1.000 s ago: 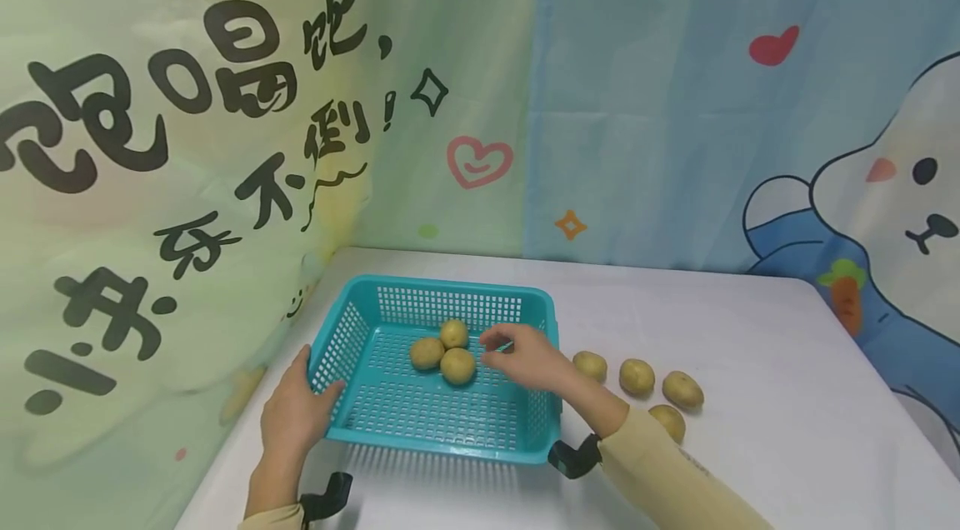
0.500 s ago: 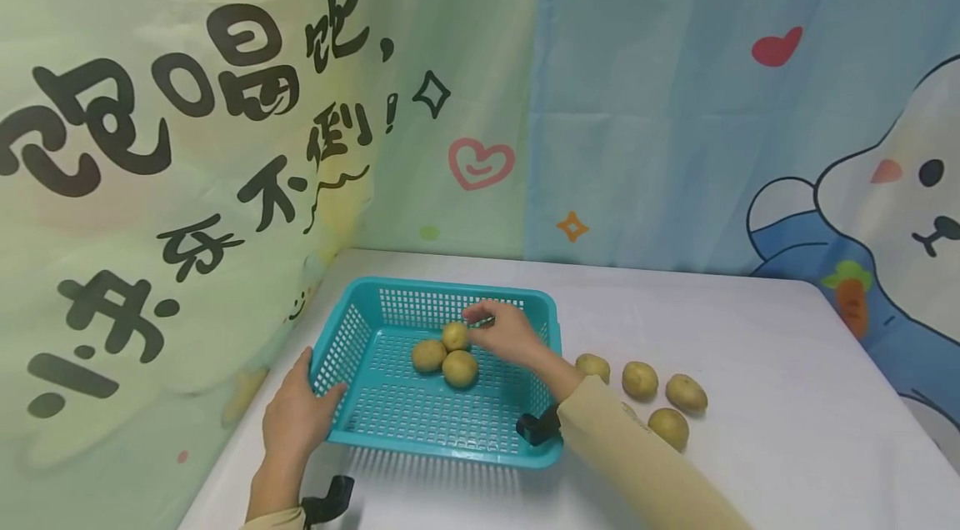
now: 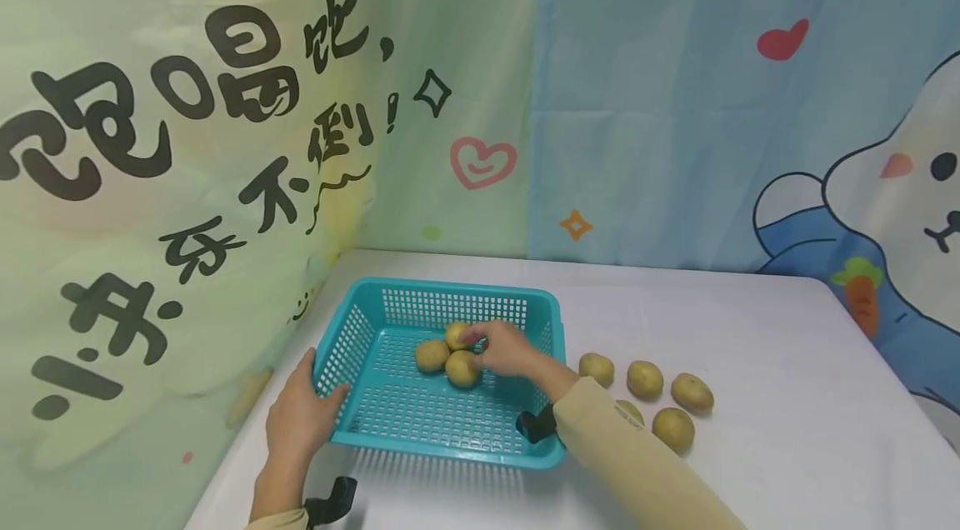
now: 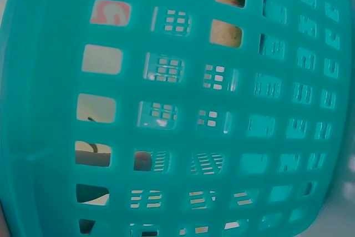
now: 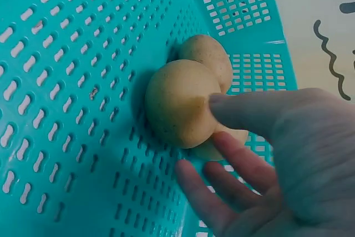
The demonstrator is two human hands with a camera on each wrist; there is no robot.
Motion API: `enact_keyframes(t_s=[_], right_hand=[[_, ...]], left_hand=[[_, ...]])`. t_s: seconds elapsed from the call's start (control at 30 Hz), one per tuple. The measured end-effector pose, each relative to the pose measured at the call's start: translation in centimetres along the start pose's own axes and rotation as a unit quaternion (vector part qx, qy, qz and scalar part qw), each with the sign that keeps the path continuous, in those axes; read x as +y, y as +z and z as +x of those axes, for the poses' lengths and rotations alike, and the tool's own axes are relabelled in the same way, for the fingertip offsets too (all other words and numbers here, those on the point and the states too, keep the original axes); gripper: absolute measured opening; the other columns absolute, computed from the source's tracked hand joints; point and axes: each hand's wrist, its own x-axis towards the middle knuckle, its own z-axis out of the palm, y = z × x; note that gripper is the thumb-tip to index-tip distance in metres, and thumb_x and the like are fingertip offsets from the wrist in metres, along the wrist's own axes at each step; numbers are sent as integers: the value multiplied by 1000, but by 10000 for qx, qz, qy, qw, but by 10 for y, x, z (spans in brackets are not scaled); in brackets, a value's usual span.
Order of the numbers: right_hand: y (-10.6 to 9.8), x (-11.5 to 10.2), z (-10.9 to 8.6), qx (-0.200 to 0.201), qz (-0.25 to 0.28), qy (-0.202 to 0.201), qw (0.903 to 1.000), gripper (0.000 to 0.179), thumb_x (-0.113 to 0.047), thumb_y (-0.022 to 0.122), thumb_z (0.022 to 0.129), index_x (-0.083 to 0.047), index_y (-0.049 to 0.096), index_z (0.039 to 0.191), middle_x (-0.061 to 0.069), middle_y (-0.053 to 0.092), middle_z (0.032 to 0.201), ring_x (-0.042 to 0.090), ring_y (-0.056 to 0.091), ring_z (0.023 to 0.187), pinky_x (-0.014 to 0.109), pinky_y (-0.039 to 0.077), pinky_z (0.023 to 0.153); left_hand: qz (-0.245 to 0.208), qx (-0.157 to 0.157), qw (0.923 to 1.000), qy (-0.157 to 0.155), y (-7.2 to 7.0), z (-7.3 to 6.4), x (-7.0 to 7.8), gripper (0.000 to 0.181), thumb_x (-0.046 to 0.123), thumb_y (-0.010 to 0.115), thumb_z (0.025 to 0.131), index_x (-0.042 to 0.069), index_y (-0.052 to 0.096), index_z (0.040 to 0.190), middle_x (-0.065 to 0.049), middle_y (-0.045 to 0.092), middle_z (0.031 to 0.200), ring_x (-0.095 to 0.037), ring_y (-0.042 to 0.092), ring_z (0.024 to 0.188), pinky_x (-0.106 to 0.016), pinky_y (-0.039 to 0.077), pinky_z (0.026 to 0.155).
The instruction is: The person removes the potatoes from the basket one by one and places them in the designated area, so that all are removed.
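A turquoise plastic basket (image 3: 442, 453) with perforated walls stands on the table. At its left end my left hand (image 3: 298, 415) grips the rim, thumb over the inner side; the left wrist view is mostly filled by the basket wall (image 4: 125, 131). Three potatoes lie clustered inside: a left one (image 3: 431, 356), a back one (image 3: 458, 335) and a front one (image 3: 462, 369). My right hand (image 3: 504, 348) is just right of them, inside the basket. In the right wrist view its thumb overlaps the nearest potato (image 5: 180, 104), with the fingers spread; contact is unclear.
Several more potatoes lie on the white table (image 3: 780, 397) right of the basket, among them one potato (image 3: 645, 380) and a nearer potato (image 3: 673, 430). The right sleeve (image 3: 622, 447) partly covers another. A printed curtain (image 3: 637, 97) hangs behind the table.
My right hand moved left over the potatoes, then lower and nearer to the front one. The left hand keeps its hold on the basket; the potatoes look unmoved.
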Motion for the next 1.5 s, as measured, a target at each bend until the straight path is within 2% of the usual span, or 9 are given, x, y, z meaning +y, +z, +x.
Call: enact_keyframes(t_s=[0.2, 0.33, 0.43, 0.63, 0.87, 1.0, 1.2, 1.37, 1.5], right_hand=[[3, -3, -5, -339, -654, -264, 9969, 44, -4, 77, 77, -11, 70, 119, 7, 65, 123, 26, 58, 112, 43, 47, 93], [6, -3, -6, -478, -862, -303, 9947, 47, -7, 79, 75, -12, 69, 122, 7, 62, 120, 22, 54, 107, 41, 46, 91], [7, -3, -6, -506, -811, -200, 9952, 47, -11, 81, 75, -10, 67, 120, 6, 61, 116, 22, 54, 106, 41, 46, 92], [8, -3, -6, -554, -498, -36, 9972, 44, -12, 82, 75, -13, 62, 114, 6, 64, 123, 26, 56, 117, 43, 44, 99], [9, -3, -8, -1162, -664, -214, 9908, 56, -3, 81, 74, -18, 65, 125, 4, 60, 131, 22, 55, 115, 41, 46, 94], [10, -5, -9, -1437, -607, -200, 9876, 57, -5, 84, 72, -16, 63, 123, -1, 61, 127, 19, 56, 112, 36, 47, 92], [10, -6, -8, -1488, -733, -228, 9859, 54, -9, 85, 72, -17, 62, 120, -1, 61, 122, 14, 57, 103, 30, 48, 85], [10, -6, -10, -1523, -1005, -307, 9827, 51, -18, 83, 73, -18, 60, 118, -3, 60, 107, 10, 55, 91, 26, 47, 75], [8, -11, -11, -1364, -816, -550, 9858, 52, -16, 80, 71, -16, 58, 118, -5, 58, 105, 10, 54, 86, 25, 48, 71]], left_hand=[[16, -12, 10000, 18, 0, 0, 0, 81, 26, 67, 91, -4, 23, 152, -33, 40, 144, -50, 49, 121, -62, 42, 90], [15, -4, 10000, 37, 0, 0, 0, 81, 27, 67, 91, -4, 23, 152, -33, 41, 143, -50, 49, 121, -62, 42, 90], [13, -2, 10000, 46, 0, 1, 1, 81, 26, 67, 90, -4, 23, 152, -33, 40, 143, -50, 49, 121, -62, 42, 90], [19, 24, 10000, 26, 1, 0, 1, 81, 25, 67, 90, -4, 23, 152, -33, 40, 144, -50, 48, 122, -62, 42, 90], [38, 55, 10000, 53, 2, 2, 0, 80, 26, 66, 91, -4, 23, 152, -32, 39, 145, -50, 48, 122, -62, 42, 91], [50, 67, 10000, 42, 2, 2, -1, 80, 26, 66, 91, -4, 23, 152, -32, 39, 145, -50, 48, 122, -62, 42, 91], [22, 68, 10000, 26, 1, 1, 0, 80, 25, 67, 91, -5, 23, 151, -33, 40, 144, -50, 48, 122, -62, 42, 91], [27, 45, 10000, 11, 0, 0, 1, 80, 25, 66, 91, -4, 23, 152, -33, 39, 145, -50, 48, 122, -62, 43, 91], [41, 19, 10000, 9, -1, 0, 1, 80, 25, 66, 91, -4, 23, 152, -33, 39, 145, -50, 49, 121, -62, 43, 90]])
